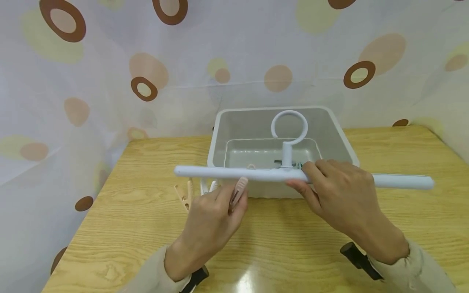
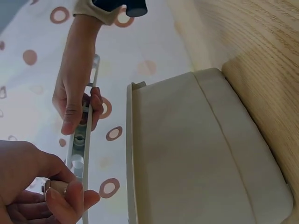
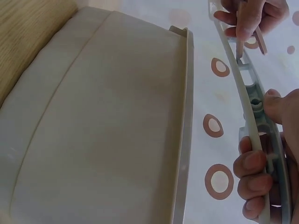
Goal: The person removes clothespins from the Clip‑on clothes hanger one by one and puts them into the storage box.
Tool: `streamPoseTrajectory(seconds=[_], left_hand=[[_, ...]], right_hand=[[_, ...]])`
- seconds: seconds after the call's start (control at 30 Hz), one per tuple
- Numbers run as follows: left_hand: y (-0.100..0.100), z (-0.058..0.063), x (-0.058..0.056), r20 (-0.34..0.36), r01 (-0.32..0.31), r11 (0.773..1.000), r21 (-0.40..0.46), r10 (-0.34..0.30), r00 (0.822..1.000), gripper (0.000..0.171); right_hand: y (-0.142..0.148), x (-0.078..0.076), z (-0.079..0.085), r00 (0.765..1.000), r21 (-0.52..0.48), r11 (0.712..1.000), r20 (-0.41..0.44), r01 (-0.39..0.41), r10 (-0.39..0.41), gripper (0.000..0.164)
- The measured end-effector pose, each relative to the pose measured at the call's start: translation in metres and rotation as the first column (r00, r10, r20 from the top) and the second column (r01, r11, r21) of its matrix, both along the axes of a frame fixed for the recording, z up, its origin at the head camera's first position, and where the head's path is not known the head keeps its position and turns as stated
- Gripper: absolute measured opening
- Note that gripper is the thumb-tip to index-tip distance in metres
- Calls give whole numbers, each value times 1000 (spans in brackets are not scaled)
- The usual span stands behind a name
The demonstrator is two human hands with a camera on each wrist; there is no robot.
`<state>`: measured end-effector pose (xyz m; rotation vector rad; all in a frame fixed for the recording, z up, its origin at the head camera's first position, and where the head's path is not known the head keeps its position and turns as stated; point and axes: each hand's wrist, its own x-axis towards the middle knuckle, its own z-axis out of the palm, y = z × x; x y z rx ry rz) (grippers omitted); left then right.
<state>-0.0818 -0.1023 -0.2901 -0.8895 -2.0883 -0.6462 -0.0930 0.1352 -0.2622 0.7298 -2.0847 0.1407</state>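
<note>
My right hand [image 1: 340, 195] grips a white clothes hanger [image 1: 256, 174] with a long bar and a round hook, the fingers over its top and the thumb at the near side. The hook points up, and the bar is held level in front of the bin. My left hand [image 1: 210, 226] pinches a pale pinkish clothespin [image 1: 239, 191] just below the bar, left of the hook. In the right wrist view one leg of the clothespin [image 3: 259, 41] stands away from the bar, while its other end reaches the slotted underside. My left palm is hidden in the head view.
A beige plastic bin [image 1: 234, 120] stands behind the hanger, with a few small clips partly hidden inside. Left of my left hand show a tan clothespin [image 1: 189, 190] and a white clothespin [image 1: 213, 186]. The wooden table [image 1: 146, 228] meets a patterned curtain [image 1: 183, 110] at the back.
</note>
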Motion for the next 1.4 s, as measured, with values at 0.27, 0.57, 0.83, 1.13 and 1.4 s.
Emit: streamPoseTrajectory(seconds=[0.27,0.57,0.83,1.13,1.4], left_hand=[[0,5,7,58,12,1000,15,-13,998,13],[-1,7,8,112,41,998,44,-46,993,15],[1,3,9,105,14,1000,7,-14,994,22],[3,1,10,105,58,998,-7,-57,993,21],[2,3,11,95,55,998,-8,-54,994,25]], right_hand=[[3,-4,1,1000,5,1000,-9,-29,29,57],[1,-2,2,998,-15,998,-38,-58,58,57],[2,-3,0,999,-25,999,-28,-39,39,58],[9,-4,0,1000,-11,1000,-4,18,-18,59],[10,-4,2,1000,-18,1000,-2,8,-8,60]])
